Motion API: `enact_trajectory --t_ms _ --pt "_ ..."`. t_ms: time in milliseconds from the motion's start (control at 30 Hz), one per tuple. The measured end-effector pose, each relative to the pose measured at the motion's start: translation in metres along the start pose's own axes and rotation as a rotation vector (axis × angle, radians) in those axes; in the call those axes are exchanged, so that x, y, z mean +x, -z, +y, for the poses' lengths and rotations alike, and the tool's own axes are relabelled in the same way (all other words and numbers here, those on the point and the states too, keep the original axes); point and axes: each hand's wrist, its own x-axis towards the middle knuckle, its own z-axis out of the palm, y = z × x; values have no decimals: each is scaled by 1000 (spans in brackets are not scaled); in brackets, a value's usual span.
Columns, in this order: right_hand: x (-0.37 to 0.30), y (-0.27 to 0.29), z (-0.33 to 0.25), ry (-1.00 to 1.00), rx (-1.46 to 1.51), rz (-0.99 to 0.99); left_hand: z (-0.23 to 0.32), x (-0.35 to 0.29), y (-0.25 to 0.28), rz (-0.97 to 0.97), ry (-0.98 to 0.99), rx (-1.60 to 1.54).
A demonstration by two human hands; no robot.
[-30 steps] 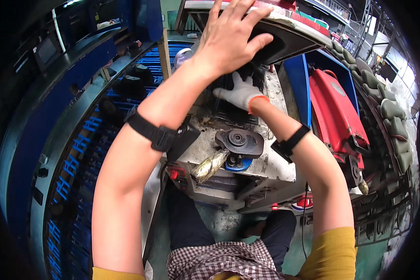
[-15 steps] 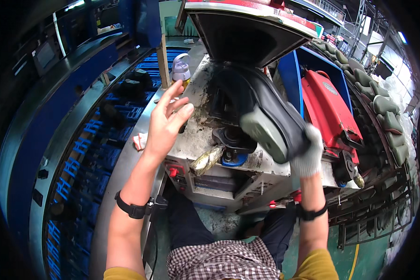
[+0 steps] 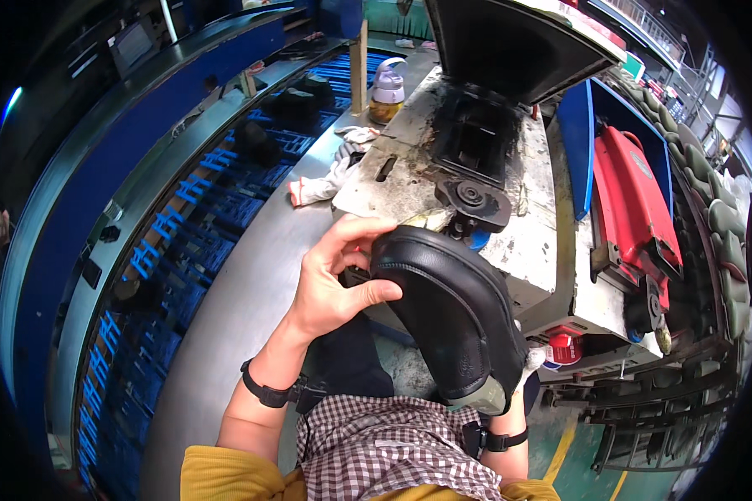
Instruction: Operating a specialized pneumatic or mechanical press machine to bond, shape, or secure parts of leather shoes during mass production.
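A black leather shoe (image 3: 451,309) with a stitched seam is held at a slant before my apron. At its lower end a grey-green piece, which looks like a last (image 3: 486,396), shows. My bare left hand (image 3: 330,284) is curled round the rounded upper end, thumb on the near side. My gloved right hand (image 3: 526,366) grips the lower right end; its fingers are mostly hidden behind the shoe. Beyond stands a worn white press machine (image 3: 401,150), its lid (image 3: 518,54) raised over a black well (image 3: 476,138).
Left runs a conveyor (image 3: 163,242) with blue racks, beside a metal ledge (image 3: 226,309). White gloves (image 3: 326,179) and a lidded bottle (image 3: 386,92) lie near the machine. A second press with a red cover (image 3: 631,196) stands right. Past it, racks hold several green pieces (image 3: 727,219).
The shoe has come away from the press, down toward my body, and turned over. My left hand has moved from free in the air onto the shoe. The view has shifted.
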Motion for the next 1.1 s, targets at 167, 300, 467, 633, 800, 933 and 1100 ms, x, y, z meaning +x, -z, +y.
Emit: enact_trajectory --t_ms 167,300,467,633,800,933,1100 --pt "3 10 12 -122 159 -70 21 -17 17 -116 71 349" --pt "4 16 17 -199 171 -11 31 -20 32 -205 59 458" --pt "5 -2 33 -319 299 51 32 -34 50 -176 166 549" --pt "6 -14 54 -415 466 24 44 -36 73 -164 322 576" --pt "22 -44 74 -497 205 -149 13 -76 78 444 411 42" --pt "45 -143 106 -481 109 -80 18 -122 59 357 580 -531" --pt "97 -156 151 -309 -652 -596 29 -91 101 751 751 -680"
